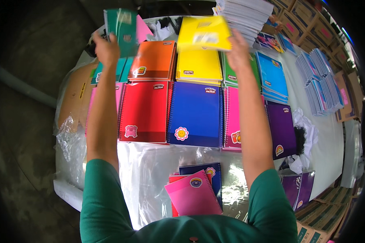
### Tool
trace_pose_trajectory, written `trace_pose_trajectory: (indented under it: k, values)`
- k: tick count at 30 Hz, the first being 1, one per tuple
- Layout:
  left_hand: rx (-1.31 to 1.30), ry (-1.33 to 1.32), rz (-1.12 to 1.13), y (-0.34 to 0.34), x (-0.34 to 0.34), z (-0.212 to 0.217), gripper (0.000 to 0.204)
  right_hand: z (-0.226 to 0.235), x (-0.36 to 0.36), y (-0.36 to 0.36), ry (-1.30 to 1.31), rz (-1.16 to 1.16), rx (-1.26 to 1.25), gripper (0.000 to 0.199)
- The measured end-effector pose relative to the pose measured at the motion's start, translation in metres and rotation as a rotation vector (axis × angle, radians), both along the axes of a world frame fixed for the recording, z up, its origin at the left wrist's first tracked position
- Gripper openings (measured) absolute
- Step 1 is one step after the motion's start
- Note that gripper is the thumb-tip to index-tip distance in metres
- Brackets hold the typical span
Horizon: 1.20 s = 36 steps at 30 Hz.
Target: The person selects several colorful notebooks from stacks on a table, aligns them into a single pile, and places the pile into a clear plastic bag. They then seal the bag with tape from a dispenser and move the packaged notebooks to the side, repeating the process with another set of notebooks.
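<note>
- We hold a green notebook (121, 30) in our left hand (106, 48), raised above the far left of the bench (332, 150); the grip is closed on its lower edge.
- We hold a yellow notebook (204, 33) in our right hand (237, 52), with the fingers pinching its right edge. It hovers over the yellow stack (199, 65) in the back row and is blurred.
- The back row also carries an orange stack (153, 60), just left of the yellow one, and a light blue stack (271, 77) further right.
- The front row holds a red stack (145, 111), a dark blue stack (195, 114) and a purple stack (282, 129), set side by side.
- A pink notebook (192, 194) lies on clear plastic wrap (144, 174) at the near edge, on top of other loose notebooks.
- Cardboard boxes (308, 20) stand beyond the far right corner of the bench.
</note>
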<state>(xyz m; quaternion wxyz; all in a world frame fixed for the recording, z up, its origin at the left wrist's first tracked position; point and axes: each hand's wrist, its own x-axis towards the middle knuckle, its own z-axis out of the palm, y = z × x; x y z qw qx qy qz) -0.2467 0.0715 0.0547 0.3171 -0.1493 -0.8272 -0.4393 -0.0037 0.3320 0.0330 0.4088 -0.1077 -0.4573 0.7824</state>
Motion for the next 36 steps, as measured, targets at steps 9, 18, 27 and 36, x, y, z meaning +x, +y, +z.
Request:
trace_pose_trajectory:
  k: [9, 18, 27, 36]
  values:
    - [-0.785, -0.698, -0.056, 0.045, 0.001, -0.079, 0.071, 0.066, 0.104, 0.015, -0.061, -0.38, 0.468, 0.059]
    - [-0.34, 0.06, -0.384, 0.013, 0.111, 0.014, 0.034, 0.051, 0.167, -0.056, 0.172, -0.172, 0.338, 0.033]
    - [0.235, -0.884, -0.452, -0.205, 0.439, -0.068, 0.028, 0.085, 0.334, -0.148, 0.195, -0.393, 0.432, 0.03]
    - [0.729, -0.719, -0.406, -0.275, 0.437, -0.017, 0.038, -0.114, 0.37, -0.25, -0.631, 0.443, 1.441, 0.037]
